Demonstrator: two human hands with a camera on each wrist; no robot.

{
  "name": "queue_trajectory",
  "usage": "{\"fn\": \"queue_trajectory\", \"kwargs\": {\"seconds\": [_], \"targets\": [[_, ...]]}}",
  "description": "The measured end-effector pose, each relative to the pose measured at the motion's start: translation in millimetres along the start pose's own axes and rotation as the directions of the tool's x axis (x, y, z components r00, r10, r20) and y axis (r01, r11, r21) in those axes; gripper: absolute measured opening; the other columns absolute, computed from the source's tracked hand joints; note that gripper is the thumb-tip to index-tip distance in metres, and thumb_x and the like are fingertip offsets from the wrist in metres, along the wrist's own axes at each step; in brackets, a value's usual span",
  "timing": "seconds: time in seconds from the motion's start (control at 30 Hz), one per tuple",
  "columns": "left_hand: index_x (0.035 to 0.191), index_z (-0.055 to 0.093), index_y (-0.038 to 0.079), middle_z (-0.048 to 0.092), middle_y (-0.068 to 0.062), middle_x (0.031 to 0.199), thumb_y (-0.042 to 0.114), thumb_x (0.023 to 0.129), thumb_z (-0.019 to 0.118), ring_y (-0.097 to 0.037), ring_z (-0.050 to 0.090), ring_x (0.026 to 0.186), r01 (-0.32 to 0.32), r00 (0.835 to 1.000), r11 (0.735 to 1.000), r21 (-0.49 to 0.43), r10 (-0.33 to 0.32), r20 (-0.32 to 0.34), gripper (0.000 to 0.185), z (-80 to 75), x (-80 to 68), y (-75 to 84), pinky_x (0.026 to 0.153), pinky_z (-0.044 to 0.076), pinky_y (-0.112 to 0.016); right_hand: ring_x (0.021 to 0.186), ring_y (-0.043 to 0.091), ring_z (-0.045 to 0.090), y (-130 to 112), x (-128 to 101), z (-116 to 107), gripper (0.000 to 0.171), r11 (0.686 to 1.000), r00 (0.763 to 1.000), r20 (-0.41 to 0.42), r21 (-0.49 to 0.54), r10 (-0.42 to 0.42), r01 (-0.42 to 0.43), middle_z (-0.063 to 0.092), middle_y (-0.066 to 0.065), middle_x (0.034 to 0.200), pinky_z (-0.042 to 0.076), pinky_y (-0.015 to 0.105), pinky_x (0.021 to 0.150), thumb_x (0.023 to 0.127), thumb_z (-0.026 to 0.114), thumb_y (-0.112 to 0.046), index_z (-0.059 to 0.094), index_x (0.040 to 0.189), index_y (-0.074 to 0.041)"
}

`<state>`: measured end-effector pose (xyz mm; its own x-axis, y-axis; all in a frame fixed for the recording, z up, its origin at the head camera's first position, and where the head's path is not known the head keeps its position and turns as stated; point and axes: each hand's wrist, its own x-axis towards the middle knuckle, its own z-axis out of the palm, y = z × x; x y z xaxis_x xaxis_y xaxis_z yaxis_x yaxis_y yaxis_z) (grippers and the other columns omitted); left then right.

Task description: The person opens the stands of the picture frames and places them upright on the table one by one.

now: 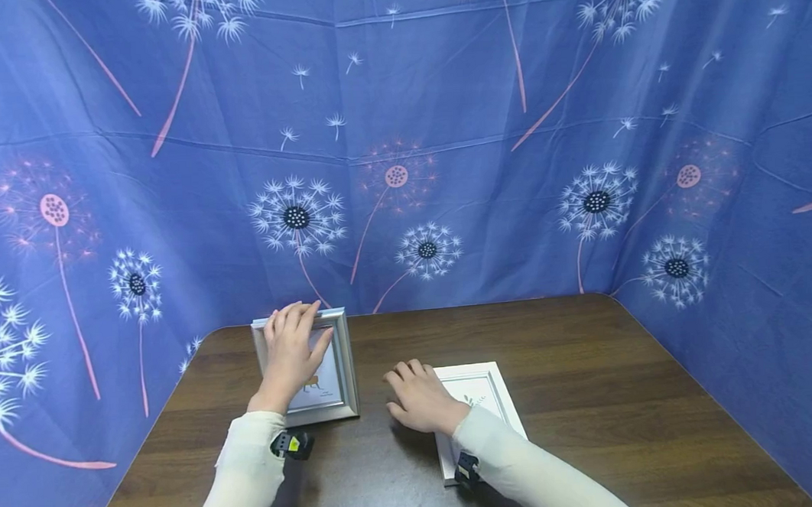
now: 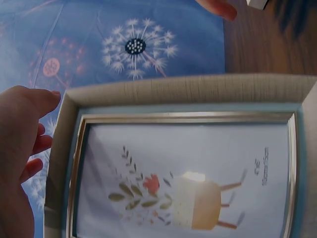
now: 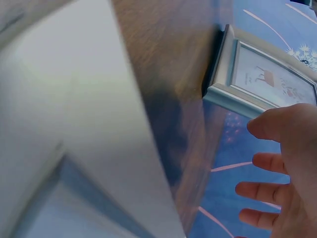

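A silver photo frame (image 1: pixel 346 364) stands upright, leaning slightly back, toward the back left of the table; its picture shows an animal with leaves and flowers. My left hand (image 1: pixel 290 355) is at its top edge, thumb apart from the other fingers. In the left wrist view the fingertips lie right beside the frame's border (image 2: pixel 59 148), not closed around it. A white photo frame (image 1: pixel 499 390) with a plant print lies right of centre, partly hidden by my right forearm. My right hand (image 1: pixel 423 398) hovers at its left side, fingers loosely bent, holding nothing.
The brown wooden table (image 1: pixel 593 397) has rounded back corners. Behind and beside it hangs a blue cloth (image 1: pixel 484 173) with dandelion prints. Small black cameras (image 1: pixel 292 445) sit on both wrists over white sleeves (image 1: pixel 245 476).
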<state>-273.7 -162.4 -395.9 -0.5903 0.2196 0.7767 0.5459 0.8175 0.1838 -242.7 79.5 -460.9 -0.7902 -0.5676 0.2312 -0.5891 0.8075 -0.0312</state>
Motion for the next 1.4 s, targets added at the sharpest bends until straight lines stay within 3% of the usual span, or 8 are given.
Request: {"fn": "queue_trajectory", "kwargs": {"seconds": [0.63,1.4], "targets": [[0.127,0.06,-0.004,0.058,-0.018,0.117,0.019,0.086,0.075,-0.04,0.047,0.117,-0.136,0.99,0.989,-0.055,0.139,0.04,0.049,12.5,-2.8,28.2,0.098,0.027,-0.061,0.113,0.03,0.051,24,-18,-5,0.039,0.998,0.999,-0.013,-0.053,-0.032,0.031,0.057,0.008,0.119,0.041,0.049,0.094,0.093,0.065,-0.033,0.06,0.125,-0.012],[0.13,0.059,0.0,0.06,-0.011,0.116,0.023,0.087,0.075,-0.035,0.045,0.124,-0.18,0.969,0.979,-0.098,0.194,0.15,0.051,39.2,-19.2,56.1,0.103,0.027,-0.058,0.111,0.031,0.052,57,-41,-11,0.037,0.994,1.0,-0.011,-0.103,-0.029,0.028,0.057,0.009,0.116,0.042,0.05,0.093,0.091,0.067,-0.032,0.06,0.12,-0.01]]}}
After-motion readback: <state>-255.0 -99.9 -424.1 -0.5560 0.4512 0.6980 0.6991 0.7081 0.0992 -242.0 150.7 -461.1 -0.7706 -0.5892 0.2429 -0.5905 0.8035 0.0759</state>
